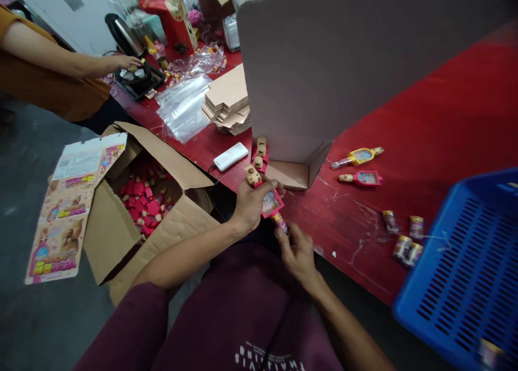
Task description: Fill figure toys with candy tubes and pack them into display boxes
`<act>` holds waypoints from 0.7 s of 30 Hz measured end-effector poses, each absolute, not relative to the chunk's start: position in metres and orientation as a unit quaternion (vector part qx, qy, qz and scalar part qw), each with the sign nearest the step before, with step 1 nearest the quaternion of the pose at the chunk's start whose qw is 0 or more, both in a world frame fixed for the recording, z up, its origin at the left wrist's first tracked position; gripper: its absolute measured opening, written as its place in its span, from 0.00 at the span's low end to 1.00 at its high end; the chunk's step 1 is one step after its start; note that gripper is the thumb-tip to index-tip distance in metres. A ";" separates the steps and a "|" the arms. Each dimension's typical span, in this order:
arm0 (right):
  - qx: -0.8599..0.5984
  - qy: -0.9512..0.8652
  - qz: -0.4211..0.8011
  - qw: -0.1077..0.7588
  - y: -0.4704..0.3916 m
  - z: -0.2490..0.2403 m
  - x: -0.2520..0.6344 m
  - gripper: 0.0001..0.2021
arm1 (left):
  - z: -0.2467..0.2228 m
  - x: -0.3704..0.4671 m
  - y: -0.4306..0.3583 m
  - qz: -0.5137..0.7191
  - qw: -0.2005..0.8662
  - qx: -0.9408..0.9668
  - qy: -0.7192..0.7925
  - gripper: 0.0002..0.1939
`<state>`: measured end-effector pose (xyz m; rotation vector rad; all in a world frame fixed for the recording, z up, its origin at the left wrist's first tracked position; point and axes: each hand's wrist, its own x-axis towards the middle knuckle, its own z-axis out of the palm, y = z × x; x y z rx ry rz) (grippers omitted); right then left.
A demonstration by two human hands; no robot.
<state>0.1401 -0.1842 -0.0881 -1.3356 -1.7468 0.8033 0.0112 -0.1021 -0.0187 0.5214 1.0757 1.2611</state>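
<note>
Cardboard [299, 74] stands tall on the red table [445, 117], and we hold a pink toy [272, 203] at its near side. Our left hand [247, 208] grasps the toy just below its bear top [252, 175]. Our right hand [297, 251] pinches the near end of the bright little tube [278, 219] that sticks out of it.

Just past our left hand, by the cardboard, are more bear toys [260, 154]. To the right lie a yellow toy [361, 156] and another pink one [366, 178], near each other. Nearer to us we see four small tubs [402, 247] beside a blue basket [477, 274].

On the left, a brown box [162, 258] holds lots of pink pieces [141, 204]. A white gadget [230, 156] lies flat near the table's edge. Far left, another person's hand [128, 62] is over a black tray [140, 93]; we cannot tell if it grips anything.
</note>
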 end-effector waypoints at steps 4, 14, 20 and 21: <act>-0.519 -0.703 0.367 0.319 -0.180 -0.088 0.154 0.16 | -0.038 0.011 -0.109 0.444 0.634 0.362 0.520 0.08; -0.516 -0.708 0.286 0.388 -0.116 -0.069 0.188 0.10 | -0.070 0.018 -0.111 0.371 0.412 0.677 0.484 0.34; -0.566 -0.678 0.162 0.440 -0.034 -0.086 0.178 0.14 | -0.124 0.031 -0.085 0.036 0.234 0.820 0.521 0.34; -0.558 -0.688 0.172 0.432 -0.024 -0.092 0.171 0.14 | -0.130 0.034 -0.083 -0.007 0.212 0.826 0.522 0.36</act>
